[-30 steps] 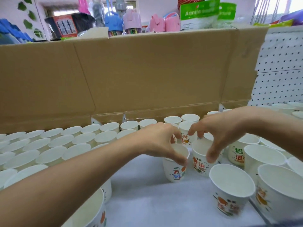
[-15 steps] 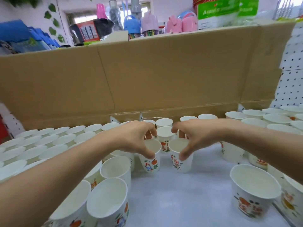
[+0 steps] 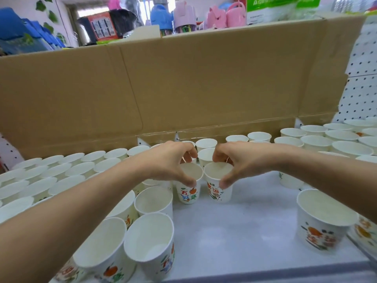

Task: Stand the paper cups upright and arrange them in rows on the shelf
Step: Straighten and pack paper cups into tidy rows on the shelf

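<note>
Two white printed paper cups stand upright side by side on the white shelf. My left hand pinches the rim of the left cup between thumb and fingers. My right hand grips the rim of the right cup the same way. Rows of upright cups fill the shelf's left side, and more rows stand at the back right.
A tall brown cardboard sheet walls off the back of the shelf. White pegboard closes the right side. Several cups stand near the front left, and a large one at the front right.
Both hands have slid their two cups leftward along the shelf toward the rows on the left. The view has turned left with them.
</note>
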A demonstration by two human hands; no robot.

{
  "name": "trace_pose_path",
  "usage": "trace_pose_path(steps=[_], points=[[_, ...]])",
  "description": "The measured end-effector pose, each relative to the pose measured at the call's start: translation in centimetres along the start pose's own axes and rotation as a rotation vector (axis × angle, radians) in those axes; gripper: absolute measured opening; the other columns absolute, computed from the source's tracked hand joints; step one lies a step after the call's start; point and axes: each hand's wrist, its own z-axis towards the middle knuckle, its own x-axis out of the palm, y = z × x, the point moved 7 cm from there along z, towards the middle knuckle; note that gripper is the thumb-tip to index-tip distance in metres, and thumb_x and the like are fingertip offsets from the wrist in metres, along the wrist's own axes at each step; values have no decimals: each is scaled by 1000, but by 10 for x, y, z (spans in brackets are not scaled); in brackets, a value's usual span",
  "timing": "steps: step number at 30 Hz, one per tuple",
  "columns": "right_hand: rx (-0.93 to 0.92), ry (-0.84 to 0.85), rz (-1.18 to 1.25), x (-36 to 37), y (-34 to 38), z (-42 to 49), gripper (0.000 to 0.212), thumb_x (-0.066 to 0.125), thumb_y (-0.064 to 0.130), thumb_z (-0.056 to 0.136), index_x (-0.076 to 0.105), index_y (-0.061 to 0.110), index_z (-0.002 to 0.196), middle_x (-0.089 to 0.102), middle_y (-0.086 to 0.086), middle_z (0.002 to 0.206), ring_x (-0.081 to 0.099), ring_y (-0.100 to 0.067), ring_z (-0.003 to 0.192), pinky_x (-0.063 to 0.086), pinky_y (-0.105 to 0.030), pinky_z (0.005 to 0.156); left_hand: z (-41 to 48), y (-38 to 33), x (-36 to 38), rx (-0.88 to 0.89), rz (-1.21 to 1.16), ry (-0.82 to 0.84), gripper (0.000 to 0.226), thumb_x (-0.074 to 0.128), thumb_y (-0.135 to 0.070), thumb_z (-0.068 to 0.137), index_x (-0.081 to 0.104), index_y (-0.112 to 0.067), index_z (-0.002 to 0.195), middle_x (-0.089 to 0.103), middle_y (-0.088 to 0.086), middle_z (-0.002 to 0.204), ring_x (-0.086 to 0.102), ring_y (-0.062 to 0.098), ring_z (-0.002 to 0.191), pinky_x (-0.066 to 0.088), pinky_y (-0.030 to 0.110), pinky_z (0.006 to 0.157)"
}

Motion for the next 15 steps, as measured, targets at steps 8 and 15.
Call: trace_pose_path(steps=[8,15], points=[[62,-29,6,-1,3,-12,70,76,59,67,46,32,124,53,12,118,55,-12,102,49,-35,89,-9,1,-6,12,22,-37,65,78,-58,66,53,-29,119,59,-13,110,58,9,98,51,35,89],[-22,-169,-56,1,14,-17,20,73,48,73,69,32,83,56,13,85,55,-13,90,52,-41,76,-28,-7,-9,2,61,-79,41,74,-55,73,67,-33,107,65,-16,104,58,7,96,49,32,85]])
